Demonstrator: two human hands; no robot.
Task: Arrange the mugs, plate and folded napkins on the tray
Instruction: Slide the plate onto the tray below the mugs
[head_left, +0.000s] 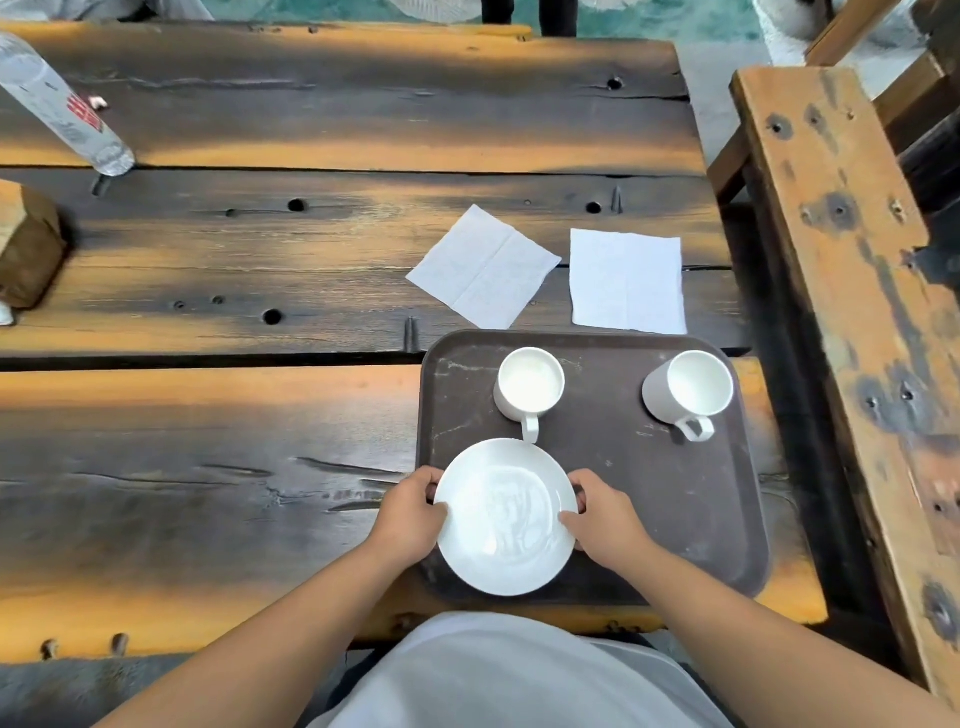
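So both hands are on the white plate (506, 517) right now: the left hand (410, 514) grips its left rim and the right hand (602, 519) grips its right rim, fingers curled round the edge on each side with thumbs on top. The plate sits at the near left corner of the brown tray (691, 499), slightly overhanging the tray's near edge from the look of it. Can't tell if it's resting flat or held just above the surface.

Two white mugs are upright along the tray's far edge. The left mug (530, 384) is at the far left corner with its handle pointing toward the plate, almost touching the plate's rim. The right mug (688, 387) is at the far right corner, handle facing the near side too.

The two napkins are off the tray, on the wooden table (260, 441) just past the tray's far edge. The left napkin (483, 267) lies turned at an angle, the right napkin (626, 280) sits squarer, and both look unfolded with just a crease.

A clear plastic bottle (57, 106) lies near the table's far left corner, with a brown block (28, 244) at the left edge. A wooden bench (852, 291) runs along the right.
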